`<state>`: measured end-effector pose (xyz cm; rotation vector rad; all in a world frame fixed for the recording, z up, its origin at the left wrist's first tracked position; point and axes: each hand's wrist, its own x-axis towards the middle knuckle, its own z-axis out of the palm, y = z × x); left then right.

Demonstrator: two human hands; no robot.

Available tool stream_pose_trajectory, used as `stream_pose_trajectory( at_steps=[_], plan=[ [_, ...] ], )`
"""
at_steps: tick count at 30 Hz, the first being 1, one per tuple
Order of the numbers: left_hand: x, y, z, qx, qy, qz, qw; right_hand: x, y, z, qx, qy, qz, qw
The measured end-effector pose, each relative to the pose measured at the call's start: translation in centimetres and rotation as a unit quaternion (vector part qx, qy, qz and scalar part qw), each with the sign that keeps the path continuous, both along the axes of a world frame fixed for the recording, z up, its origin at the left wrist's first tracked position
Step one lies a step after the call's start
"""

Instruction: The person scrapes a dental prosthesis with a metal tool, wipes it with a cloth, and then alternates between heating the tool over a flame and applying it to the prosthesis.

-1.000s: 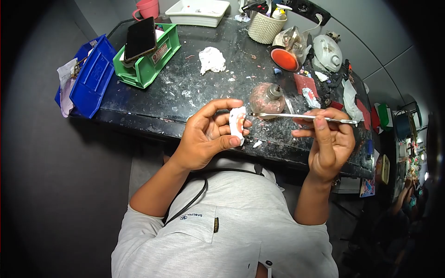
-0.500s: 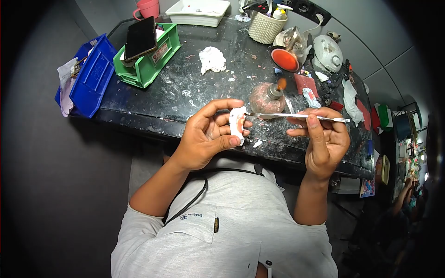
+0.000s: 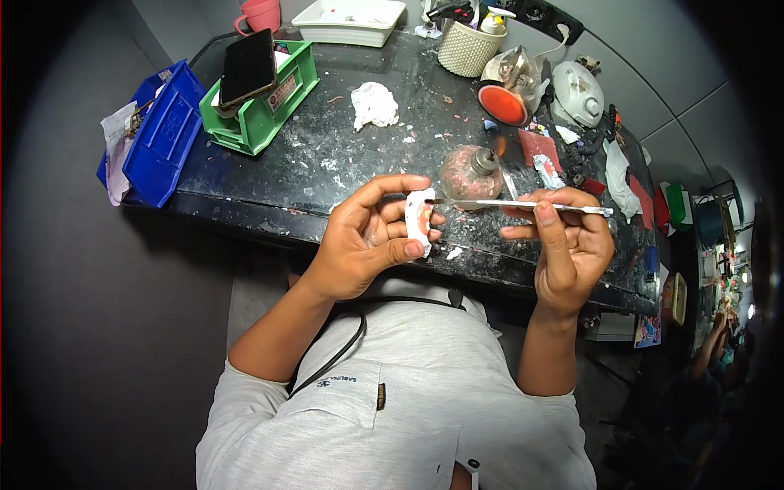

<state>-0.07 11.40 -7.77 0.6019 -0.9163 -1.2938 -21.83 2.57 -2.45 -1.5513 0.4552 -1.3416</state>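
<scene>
My left hand (image 3: 358, 241) is closed around a white plaster dental cast (image 3: 414, 222), pinched between thumb and fingers. Pink wax and pale teeth show on the side of the cast facing right. In my right hand (image 3: 574, 249), thumb and fingers grip a slim metal wax carver (image 3: 490, 203), held almost level. Its blade tip points left and meets the upper right edge of the cast. Just behind the carver stands a round glass spirit burner (image 3: 469, 173) with a small orange flame beside its wick.
On the black worktop (image 3: 302, 184) lie crumpled white tissue (image 3: 375, 105), plaster crumbs and a pink wax sheet (image 3: 539, 149). A green bin (image 3: 260, 131) with a phone (image 3: 248, 69) on it and a blue bin (image 3: 159, 147) stand left. A red-faced lamp-like device (image 3: 504, 104) sits behind the burner.
The carver and my right hand have shifted slightly left, its tip now over the cast's edge. The burner flame looks fainter. My left hand stays nearly still.
</scene>
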Motion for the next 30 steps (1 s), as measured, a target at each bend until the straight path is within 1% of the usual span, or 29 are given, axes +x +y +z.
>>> stream_pose_trajectory(
  at_steps=[16,22,24,30],
  plan=[
    [-0.25,-0.15,-0.17,-0.011,0.008,0.005,1.000,0.18,0.30,0.16,-0.010,0.008,0.003,1.000],
    [-0.27,-0.25,-0.34,-0.017,-0.007,0.018,1.000,0.43,0.46,0.26,0.001,0.003,-0.005,1.000],
    [-0.31,-0.22,-0.36,-0.013,-0.014,0.026,0.999,0.40,0.41,0.22,0.005,-0.002,-0.023,1.000],
    [-0.29,-0.21,-0.33,-0.013,-0.020,0.028,0.999,0.41,0.65,0.33,0.008,0.006,-0.023,1.000]
  ],
)
